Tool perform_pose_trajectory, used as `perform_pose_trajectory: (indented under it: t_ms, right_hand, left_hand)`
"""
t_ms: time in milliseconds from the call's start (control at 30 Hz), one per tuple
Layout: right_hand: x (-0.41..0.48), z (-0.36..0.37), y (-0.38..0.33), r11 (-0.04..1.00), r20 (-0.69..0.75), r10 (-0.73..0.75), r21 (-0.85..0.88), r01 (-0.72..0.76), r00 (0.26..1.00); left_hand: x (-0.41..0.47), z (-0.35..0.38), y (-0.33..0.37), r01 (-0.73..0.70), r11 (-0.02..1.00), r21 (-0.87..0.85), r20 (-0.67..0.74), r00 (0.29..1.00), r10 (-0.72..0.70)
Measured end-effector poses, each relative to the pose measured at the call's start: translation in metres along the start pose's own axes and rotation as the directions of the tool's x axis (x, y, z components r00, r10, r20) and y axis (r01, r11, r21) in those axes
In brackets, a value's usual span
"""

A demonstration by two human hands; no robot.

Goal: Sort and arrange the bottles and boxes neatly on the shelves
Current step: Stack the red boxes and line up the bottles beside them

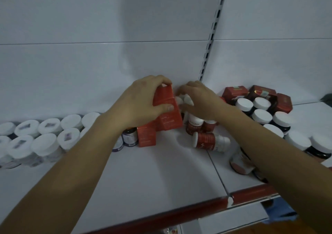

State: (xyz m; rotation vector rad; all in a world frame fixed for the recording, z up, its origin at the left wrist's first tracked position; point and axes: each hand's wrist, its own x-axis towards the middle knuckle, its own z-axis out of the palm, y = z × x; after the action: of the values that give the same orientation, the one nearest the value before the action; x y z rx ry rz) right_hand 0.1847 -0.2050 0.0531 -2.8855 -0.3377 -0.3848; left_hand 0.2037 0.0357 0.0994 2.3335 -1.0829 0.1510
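Note:
My left hand (142, 102) grips a tall red box (166, 102) near the back of the white shelf (161, 171), thumb on its front face. A second red box (146, 136) stands below it. My right hand (199, 99) is curled over white-capped bottles (184, 99) right beside the box; what it holds is partly hidden. Red-labelled bottles (195, 124) stand under that hand, and one red-labelled bottle (210, 141) lies on its side.
Rows of white-lidded jars (45, 136) fill the shelf's left side. Dark jars with white lids (262, 116) and dark red boxes (262, 92) crowd the right section. A slotted upright (212, 39) divides the back panels. The shelf's front edge has a red strip (179, 214).

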Motion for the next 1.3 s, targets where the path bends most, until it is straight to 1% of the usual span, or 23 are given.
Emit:
perform_pose_trajectory:
  t_ms: [67, 100, 167, 233, 300, 367, 400, 433, 467, 567, 633, 733, 767, 833, 933, 1033, 1100, 1167, 1200, 1233, 1300]
  right_hand:
    - [-0.008, -0.013, 0.015, 1.0, -0.044, 0.007, 0.019, -0.006, 0.999]
    - [-0.012, -0.019, 0.023, 1.0, -0.064, 0.027, 0.008, -0.027, 0.998]
    - [-0.02, -0.031, 0.04, 0.99, -0.086, 0.13, -0.051, -0.134, 0.988]
    - [-0.029, -0.042, 0.052, 0.953, -0.035, 0.245, -0.177, -0.247, 0.969]
    - [-0.036, -0.047, 0.054, 0.91, 0.116, 0.333, -0.299, -0.287, 0.936]
    - [-0.04, -0.042, 0.057, 0.893, 0.251, 0.365, -0.365, -0.262, 0.897]
    - [-0.041, -0.035, 0.06, 0.891, 0.287, 0.366, -0.383, -0.245, 0.885]
    - [-0.041, -0.03, 0.064, 0.889, 0.294, 0.362, -0.396, -0.232, 0.885]
    - [-0.042, -0.025, 0.069, 0.887, 0.272, 0.349, -0.406, -0.222, 0.897]
    - [-0.042, -0.031, 0.081, 0.899, 0.155, 0.295, -0.378, -0.22, 0.943]
    - [-0.042, -0.036, 0.084, 0.903, 0.169, 0.296, -0.37, -0.218, 0.94]
    - [-0.043, -0.03, 0.082, 0.859, 0.267, 0.3, -0.494, -0.137, 0.916]
    - [-0.044, -0.024, 0.082, 0.847, 0.273, 0.3, -0.518, -0.123, 0.914]
    - [-0.046, -0.018, 0.082, 0.834, 0.235, 0.314, -0.531, -0.149, 0.92]
    - [-0.048, -0.034, 0.084, 0.824, 0.15, 0.314, -0.533, -0.191, 0.937]
    - [-0.049, -0.07, 0.079, 0.851, 0.015, 0.279, -0.467, -0.24, 0.96]
    - [-0.048, -0.096, 0.072, 0.906, -0.12, 0.219, -0.344, -0.247, 0.968]
    - [-0.048, -0.116, 0.064, 0.964, -0.231, 0.151, -0.179, -0.195, 0.961]
    - [-0.047, -0.121, 0.06, 0.983, -0.269, 0.132, -0.088, -0.16, 0.954]
    - [-0.043, -0.123, 0.056, 0.992, -0.287, 0.121, 0.0, -0.126, 0.95]
    - [-0.032, -0.118, 0.045, 0.987, -0.25, 0.104, 0.148, -0.068, 0.963]
  left_hand:
    - [0.002, 0.017, -0.001, -0.029, 0.997, 0.065, 0.065, 0.998, 0.024]
    - [0.002, 0.026, -0.002, -0.034, 0.989, 0.145, 0.095, 0.995, 0.021]
    - [0.002, 0.042, -0.006, -0.035, 0.939, 0.343, 0.145, 0.989, -0.017]
    - [0.002, 0.053, -0.009, -0.038, 0.89, 0.455, 0.18, 0.982, -0.051]
    - [0.003, 0.058, -0.009, -0.023, 0.883, 0.468, 0.198, 0.977, -0.08]
    - [0.008, 0.061, -0.008, -0.028, 0.881, 0.471, 0.218, 0.972, -0.086]
    - [0.011, 0.062, -0.007, -0.037, 0.882, 0.469, 0.224, 0.971, -0.079]
    - [0.015, 0.063, -0.004, -0.039, 0.892, 0.451, 0.219, 0.973, -0.068]
    - [0.02, 0.063, 0.0, -0.031, 0.908, 0.419, 0.203, 0.977, -0.06]
    - [0.041, 0.065, 0.008, 0.026, 0.943, 0.333, 0.14, 0.987, -0.077]
    - [0.056, 0.071, 0.009, 0.041, 0.928, 0.369, 0.143, 0.985, -0.101]
    - [0.069, 0.085, 0.011, 0.056, 0.881, 0.469, 0.145, 0.98, -0.139]
    - [0.071, 0.091, 0.012, 0.054, 0.872, 0.487, 0.156, 0.977, -0.148]
    - [0.072, 0.1, 0.014, 0.051, 0.876, 0.48, 0.188, 0.969, -0.159]
    - [0.074, 0.104, 0.011, 0.053, 0.892, 0.449, 0.16, 0.977, -0.139]
    - [0.074, 0.091, 0.011, 0.102, 0.94, 0.327, 0.176, 0.97, -0.167]
    - [0.071, 0.07, 0.015, 0.181, 0.968, 0.173, 0.121, 0.972, -0.203]
    - [0.06, 0.043, 0.02, 0.234, 0.971, -0.042, -0.038, 0.971, -0.235]
    - [0.052, 0.031, 0.021, 0.238, 0.963, -0.123, -0.135, 0.958, -0.254]
    - [0.043, 0.021, 0.023, 0.227, 0.959, -0.172, -0.222, 0.939, -0.262]
    - [0.027, 0.01, 0.027, 0.199, 0.956, -0.218, -0.34, 0.902, -0.265]
